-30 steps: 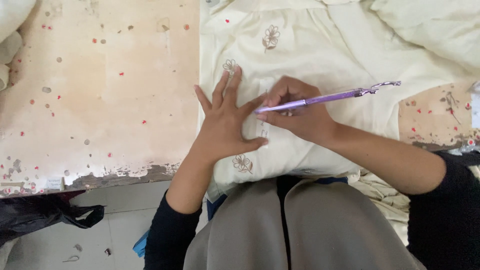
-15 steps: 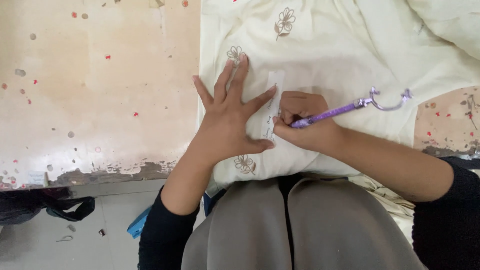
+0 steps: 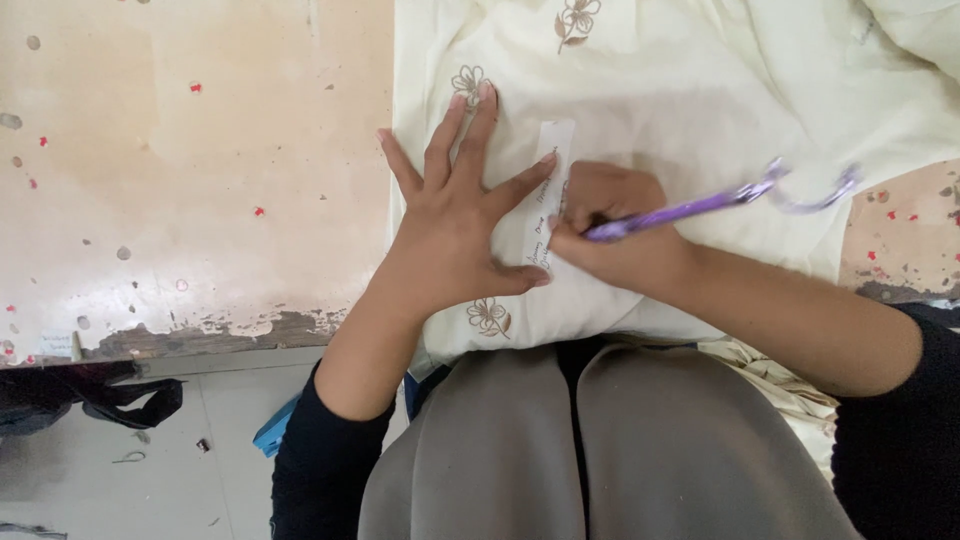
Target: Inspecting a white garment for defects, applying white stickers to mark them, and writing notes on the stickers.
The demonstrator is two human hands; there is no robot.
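A cream cloth (image 3: 700, 90) with brown embroidered flowers lies over the worn table (image 3: 180, 170). On it sits a narrow white paper strip (image 3: 552, 170) with handwriting. My left hand (image 3: 455, 225) lies flat with fingers spread, pinning the strip and cloth down. My right hand (image 3: 610, 235) grips a purple pen (image 3: 690, 208) whose tip touches the strip; a looped purple end trails to the right and is blurred.
The table's chipped front edge (image 3: 200, 335) runs along the lower left. Beneath it are a pale floor, a black bag strap (image 3: 110, 400) and a blue object (image 3: 272, 435). My grey-clad lap fills the bottom centre.
The view has shifted down and closer to the strip. My right hand moved the pen tip down along the strip, and the pen tilted more. My left hand stayed spread on the cloth.
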